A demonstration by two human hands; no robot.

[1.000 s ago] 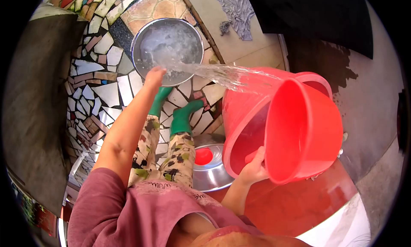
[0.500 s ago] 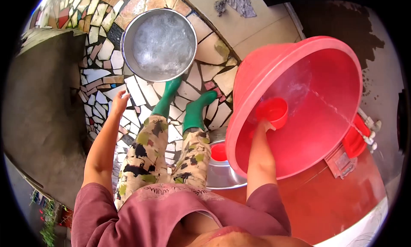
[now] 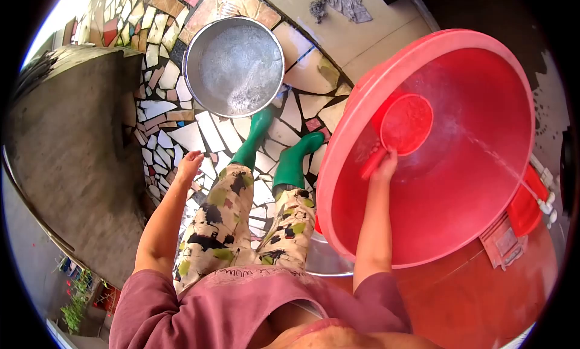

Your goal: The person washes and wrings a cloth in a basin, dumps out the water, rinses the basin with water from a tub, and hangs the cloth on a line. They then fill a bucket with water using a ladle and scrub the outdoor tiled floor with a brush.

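My right hand (image 3: 385, 161) is closed round the handle of a red dipper (image 3: 406, 124), which looks full of water, inside the large red tub (image 3: 338, 168). A thin stream of water runs from a tap (image 3: 547, 205) into this tub at its right side. My left hand (image 3: 190, 166) hangs beside my leg with its fingers loosely apart, holding nothing. Beyond my boots stands a round metal basin (image 3: 188, 77) with rippling water in it.
Green boots (image 3: 293, 161) stand on the mosaic stone floor (image 3: 208, 131). A grey cloth (image 3: 344, 3) lies at the top. Part of a metal bowl (image 3: 326, 258) shows beside the tub. A red washboard (image 3: 503, 243) leans at the right, and a dark slab (image 3: 72, 149) fills the left.
The dipper, tipped towards the metal basin a second ago, is now inside the tub and has come up with water. My left hand has drawn back from the basin, where the splashing has calmed.
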